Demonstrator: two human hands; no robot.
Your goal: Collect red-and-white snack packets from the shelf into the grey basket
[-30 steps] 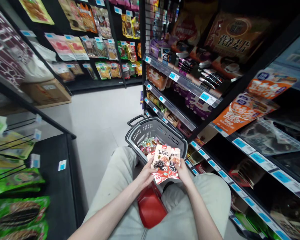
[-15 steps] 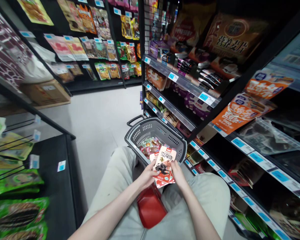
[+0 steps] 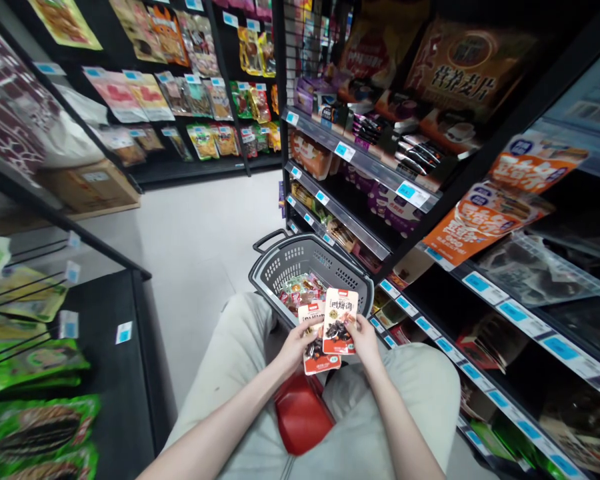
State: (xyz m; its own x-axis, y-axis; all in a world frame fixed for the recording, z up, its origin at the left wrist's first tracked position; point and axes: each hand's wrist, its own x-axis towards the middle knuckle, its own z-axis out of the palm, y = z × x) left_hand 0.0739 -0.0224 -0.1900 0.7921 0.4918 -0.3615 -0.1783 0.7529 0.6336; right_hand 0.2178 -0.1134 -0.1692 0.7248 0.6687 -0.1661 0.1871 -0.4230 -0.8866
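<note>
Both my hands hold small orange-and-white snack packets above my knees. My left hand point(image 3: 294, 345) grips the lower packet point(image 3: 316, 357) by its left edge. My right hand point(image 3: 366, 338) pinches the upper packet point(image 3: 341, 320), which overlaps the lower one. Just beyond them on the floor stands a grey shopping basket point(image 3: 286, 264) with several colourful packets inside. I sit on a red stool point(image 3: 300, 415), which shows between my legs.
Black shelves point(image 3: 360, 160) with packets and blue price tags run along the right. A low black shelf point(image 3: 105, 333) with green packets is at the left. A cardboard box point(image 3: 93, 181) lies on the pale floor, and hanging snack bags cover the back wall.
The packets were fanned side by side, then stacked together, and now the right hand has slid the upper packet up and right. The basket and my legs stayed still.
</note>
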